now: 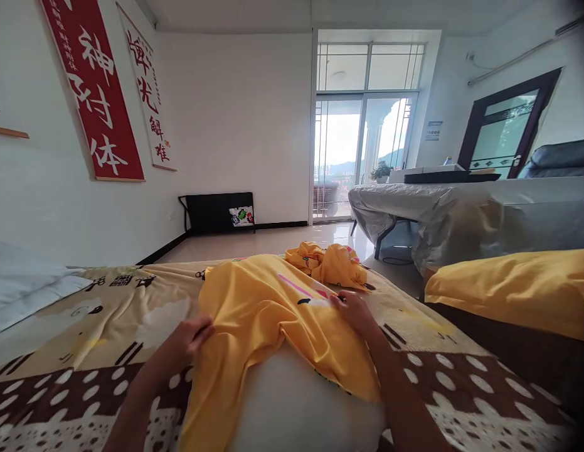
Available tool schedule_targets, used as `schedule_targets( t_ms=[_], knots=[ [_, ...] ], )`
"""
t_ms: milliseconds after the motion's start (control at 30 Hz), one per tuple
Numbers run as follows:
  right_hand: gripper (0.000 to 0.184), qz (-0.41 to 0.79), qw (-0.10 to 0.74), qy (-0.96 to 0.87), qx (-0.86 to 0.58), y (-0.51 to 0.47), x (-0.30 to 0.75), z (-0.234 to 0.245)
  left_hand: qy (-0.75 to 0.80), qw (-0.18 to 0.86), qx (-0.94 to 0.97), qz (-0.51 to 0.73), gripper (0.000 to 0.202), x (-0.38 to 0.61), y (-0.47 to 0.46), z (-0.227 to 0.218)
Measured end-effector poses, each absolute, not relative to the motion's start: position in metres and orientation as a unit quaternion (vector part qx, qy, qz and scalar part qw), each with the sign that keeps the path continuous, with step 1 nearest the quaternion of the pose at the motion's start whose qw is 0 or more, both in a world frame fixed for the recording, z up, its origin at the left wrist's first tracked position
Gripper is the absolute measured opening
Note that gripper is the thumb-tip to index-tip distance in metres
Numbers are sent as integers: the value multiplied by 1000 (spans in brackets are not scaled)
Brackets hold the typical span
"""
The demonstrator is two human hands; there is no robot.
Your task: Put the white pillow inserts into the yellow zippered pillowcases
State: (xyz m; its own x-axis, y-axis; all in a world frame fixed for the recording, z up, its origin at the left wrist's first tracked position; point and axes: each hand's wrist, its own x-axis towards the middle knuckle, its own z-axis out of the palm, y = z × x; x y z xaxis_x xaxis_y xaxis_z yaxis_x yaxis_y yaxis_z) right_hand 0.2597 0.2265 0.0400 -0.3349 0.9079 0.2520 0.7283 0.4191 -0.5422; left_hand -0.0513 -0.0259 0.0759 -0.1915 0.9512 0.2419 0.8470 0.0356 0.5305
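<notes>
nearest, at 6 o'clock: white pillow [292,408], bare, half inside yellow pillowcase [263,314] drawn over its far end. at 8 o'clock, left hand [191,339] closed, fingers pinching the pillowcase's left edge. at 3 o'clock of the pillow, right hand [352,311] resting on the pillowcase's right side near its pink and black print, fingers curled; cannot tell whether gripping cloth or only pressing. beneath everything, patterned bedsheet [461,376] in beige and brown with white dots. just beyond the hands, at 12 o'clock, crumpled yellow cloth [329,263] heaped on the sheet. at 9 o'clock, white bedding [23,282]. at 3 o'clock, second yellow pillow [512,289]. farther, at 2 o'clock, covered table [461,213]. farthest, at 12 o'clock, glass balcony door [362,150]; at 10 o'clock, red wall banner [96,94].
</notes>
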Motion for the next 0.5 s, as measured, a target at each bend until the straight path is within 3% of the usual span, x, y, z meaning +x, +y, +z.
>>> schedule_targets(
  t_ms=[133, 367, 500],
  knots=[
    [39, 166, 281, -796, -509, 230, 273, 51, 740, 97, 582, 322, 37, -76, -68, 91],
    [24, 216, 158, -832, -487, 234, 272, 24, 744, 258, 569, 236, 36, -90, -66, 72],
    [25, 205, 174, -812, -518, 243, 275, 17, 775, 312, 448, 320, 46, -116, -53, 51]
  ],
)
